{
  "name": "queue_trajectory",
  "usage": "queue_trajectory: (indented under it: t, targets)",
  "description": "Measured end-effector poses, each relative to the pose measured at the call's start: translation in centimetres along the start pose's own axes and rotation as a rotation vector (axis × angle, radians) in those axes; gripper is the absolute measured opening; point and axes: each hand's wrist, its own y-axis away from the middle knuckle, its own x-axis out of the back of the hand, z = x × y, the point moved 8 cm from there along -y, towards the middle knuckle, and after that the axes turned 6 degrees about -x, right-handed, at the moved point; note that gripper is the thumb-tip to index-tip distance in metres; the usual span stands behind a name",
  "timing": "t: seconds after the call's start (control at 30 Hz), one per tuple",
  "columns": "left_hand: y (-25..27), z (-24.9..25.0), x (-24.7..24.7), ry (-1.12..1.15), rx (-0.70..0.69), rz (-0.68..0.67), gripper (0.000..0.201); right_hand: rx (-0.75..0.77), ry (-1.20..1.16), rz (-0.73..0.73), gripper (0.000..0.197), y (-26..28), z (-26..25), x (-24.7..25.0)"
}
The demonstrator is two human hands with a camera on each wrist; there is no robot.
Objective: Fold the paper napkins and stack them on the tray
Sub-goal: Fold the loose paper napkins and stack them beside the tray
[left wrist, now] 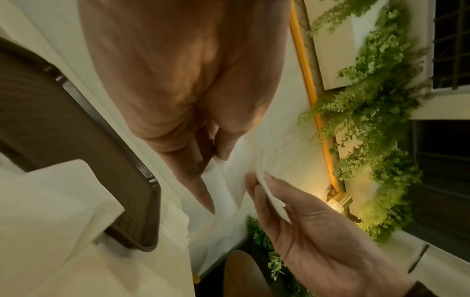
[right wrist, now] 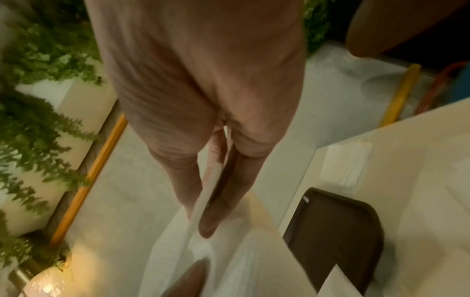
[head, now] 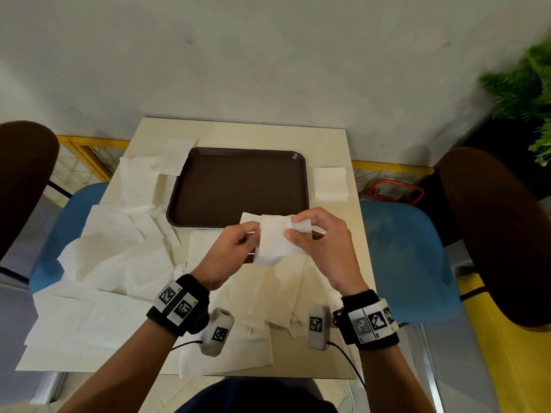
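A thin white paper napkin [head: 272, 238] is held up just in front of the dark brown plastic tray [head: 238, 186].

It is pinched at its edges by the left hand [head: 229, 251] and right hand [head: 320, 238]; being soft, light and easily torn, it is best gripped gently by the corners.

One brown tray [head: 238, 186]. One white napkin [head: 275, 239] held up, pinched by two hands: left hand [head: 229, 254], right hand [head: 325, 242]. One small stack of folded napkins [head: 331, 183] right of the tray (sheet count in it impossible to tell). One loose heap of unfolded napkins [head: 113, 251] across the left and near side of the table [head: 268, 135], too overlapped to count. Two wrist bands with printed markers. Two blue chair seats. Two dark rounded chair backs. One green plant [head: 524, 84] at the far right.
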Motion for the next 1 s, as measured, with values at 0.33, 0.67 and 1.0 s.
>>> queue_trajectory:
  t: [0.33,0.67,1.0]
  targets:
    - [-1.4,2.5,0.0,-0.177,-0.222,0.089,0.029,-0.129,-0.37,-0.164,0.014,0.1,-0.7,-1.4]
    - [-1.1,4.0,0.5,-0.031,-0.234,0.029,0.032,0.025,-0.098,-0.253,0.045,-0.3,0.6,-2.0]
    - [-0.1,4.4,1.6,0.025,-0.235,0.027,0.035,0.171,-0.149,-0.111,0.034,-1.1,0.1,-0.7]
